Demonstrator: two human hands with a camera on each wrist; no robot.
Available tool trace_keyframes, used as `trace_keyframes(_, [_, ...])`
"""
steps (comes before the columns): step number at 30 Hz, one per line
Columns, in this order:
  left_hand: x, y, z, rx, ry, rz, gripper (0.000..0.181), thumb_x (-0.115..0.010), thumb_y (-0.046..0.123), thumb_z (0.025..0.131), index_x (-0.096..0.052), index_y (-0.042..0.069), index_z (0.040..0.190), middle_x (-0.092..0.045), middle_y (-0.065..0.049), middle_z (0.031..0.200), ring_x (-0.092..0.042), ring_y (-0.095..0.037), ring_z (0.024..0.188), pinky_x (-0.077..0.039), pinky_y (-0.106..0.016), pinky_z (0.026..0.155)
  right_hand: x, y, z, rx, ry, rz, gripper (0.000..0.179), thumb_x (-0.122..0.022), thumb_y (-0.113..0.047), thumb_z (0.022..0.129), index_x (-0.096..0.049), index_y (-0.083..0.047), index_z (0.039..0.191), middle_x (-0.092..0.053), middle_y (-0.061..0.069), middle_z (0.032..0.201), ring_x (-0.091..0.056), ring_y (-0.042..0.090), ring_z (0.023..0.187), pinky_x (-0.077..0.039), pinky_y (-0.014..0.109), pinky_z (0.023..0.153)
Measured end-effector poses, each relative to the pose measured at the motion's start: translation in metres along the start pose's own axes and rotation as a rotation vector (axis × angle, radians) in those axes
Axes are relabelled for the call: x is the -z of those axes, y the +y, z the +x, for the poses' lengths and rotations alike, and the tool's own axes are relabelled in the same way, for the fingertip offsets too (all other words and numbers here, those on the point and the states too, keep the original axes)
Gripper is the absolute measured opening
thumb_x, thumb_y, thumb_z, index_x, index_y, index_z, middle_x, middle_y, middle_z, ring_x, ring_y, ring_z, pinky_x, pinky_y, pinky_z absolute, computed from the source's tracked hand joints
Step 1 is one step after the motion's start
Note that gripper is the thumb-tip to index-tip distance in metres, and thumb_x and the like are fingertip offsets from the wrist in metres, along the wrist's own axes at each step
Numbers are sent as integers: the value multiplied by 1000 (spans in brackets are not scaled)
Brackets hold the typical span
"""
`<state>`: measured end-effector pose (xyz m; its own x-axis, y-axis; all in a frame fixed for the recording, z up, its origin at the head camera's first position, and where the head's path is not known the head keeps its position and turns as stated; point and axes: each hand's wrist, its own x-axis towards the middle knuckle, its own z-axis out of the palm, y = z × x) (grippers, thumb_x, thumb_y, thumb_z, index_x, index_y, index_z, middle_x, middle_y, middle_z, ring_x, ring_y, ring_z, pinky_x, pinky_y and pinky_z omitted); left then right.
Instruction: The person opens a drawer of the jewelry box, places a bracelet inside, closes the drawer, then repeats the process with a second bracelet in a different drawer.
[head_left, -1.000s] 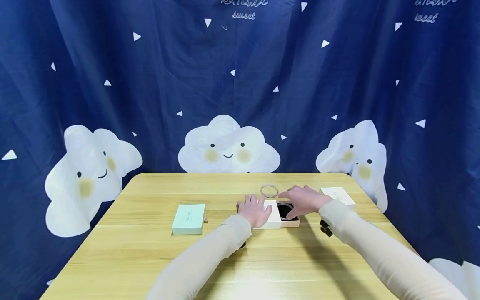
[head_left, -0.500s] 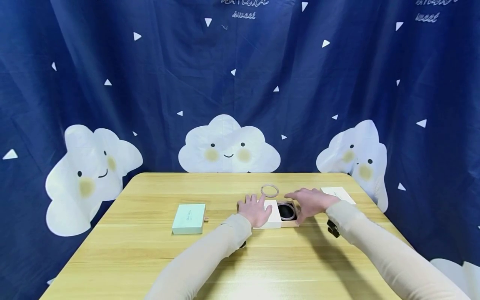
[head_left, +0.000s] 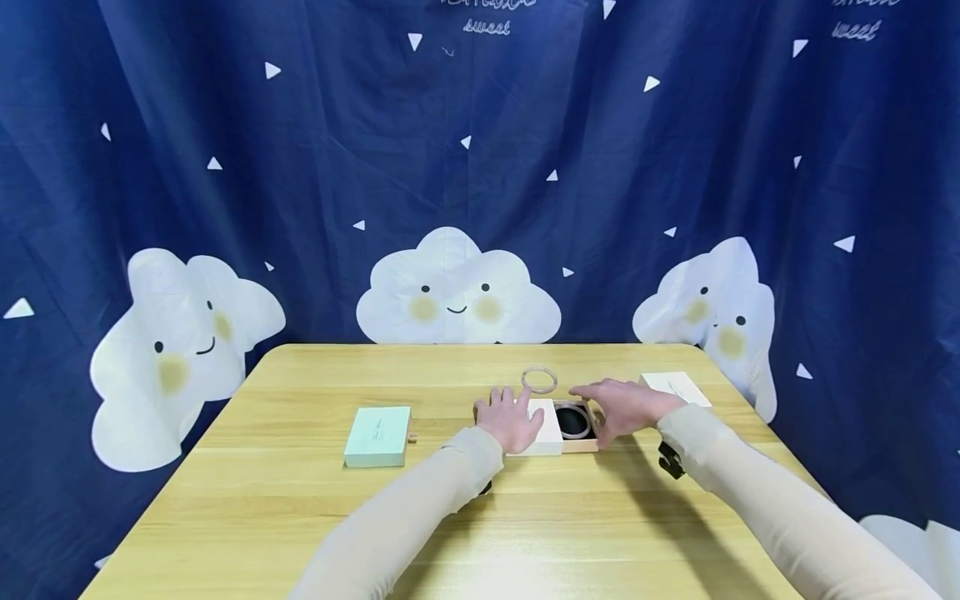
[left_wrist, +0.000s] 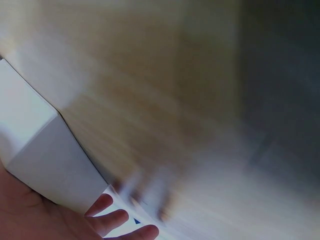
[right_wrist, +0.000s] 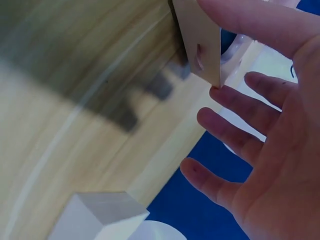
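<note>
A white slide-out box sits right of the table's middle. My left hand (head_left: 512, 423) rests on its white sleeve (head_left: 550, 435), fingers stretched toward the far side and thumb spread on top. The pink-edged drawer (head_left: 581, 447) sticks out to the right, with a pale bangle (head_left: 574, 435) lying on its black lining. My right hand (head_left: 626, 408) grips the drawer across its outer end, thumb at the near corner and index fingertip at the far one. In the right wrist view, the drawer's end (right_wrist: 200, 35) shows a small slot. The other fingers stay spread in the air.
A second bangle (head_left: 539, 392) lies on the wooden table (head_left: 300, 542) behind the box. A mint-green box (head_left: 378, 437) with a small pull tab stands on the left. Farther right, beyond my right hand, is another white box (head_left: 677, 387). A blue curtain (head_left: 465, 192) hangs behind the table.
My right hand has moved from over the drawer to its outer end, uncovering the bangle inside. The left hand has stayed on the sleeve.
</note>
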<state>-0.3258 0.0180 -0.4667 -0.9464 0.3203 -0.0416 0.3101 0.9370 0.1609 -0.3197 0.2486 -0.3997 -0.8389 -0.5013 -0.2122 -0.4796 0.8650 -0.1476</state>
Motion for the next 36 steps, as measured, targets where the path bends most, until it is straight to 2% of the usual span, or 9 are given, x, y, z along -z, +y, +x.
trace_keyframes(3, [0,0,1,-1,0,2,67,-18,59,104,-25,25,161,-38,-14,158,-37,-37,143,-44,-58,87,-2,3,0,27,9,52,101,-94,-23,65,-44,-8,151,-62,10,137,-61,18,91,-52,41,86])
trace_keyframes(9, [-1,-1,2,1,-15,1,68,-18,60,104,-24,25,162,-35,-14,160,-33,-38,147,-43,-60,92,-7,6,2,63,34,80,101,-95,-21,66,-44,-3,150,-61,16,137,-61,30,117,-51,46,97])
trace_keyframes(12, [0,-1,1,3,-22,0,67,-17,59,104,-22,25,162,-34,-14,161,-31,-39,148,-43,-61,93,-8,5,2,80,43,94,100,-94,-20,67,-43,-1,150,-61,19,138,-60,33,122,-49,48,102])
trace_keyframes(23, [0,0,3,0,-25,-1,68,-16,59,104,-22,24,162,-33,-14,161,-30,-39,148,-42,-61,95,-9,2,4,108,69,140,97,-94,-18,68,-44,1,149,-60,22,138,-61,36,123,-49,50,104])
trace_keyframes(29, [3,2,1,-3,-23,4,68,-16,59,104,-23,25,162,-34,-14,161,-30,-38,149,-42,-61,95,-13,4,8,82,69,156,101,-94,-22,66,-43,-4,151,-60,18,139,-62,32,121,-49,48,103])
trace_keyframes(36, [1,1,3,0,-25,4,69,-15,59,104,-22,24,162,-33,-14,161,-30,-39,148,-41,-61,97,-15,3,11,68,63,197,102,-94,-23,67,-42,-7,153,-58,16,143,-59,34,125,-49,50,104])
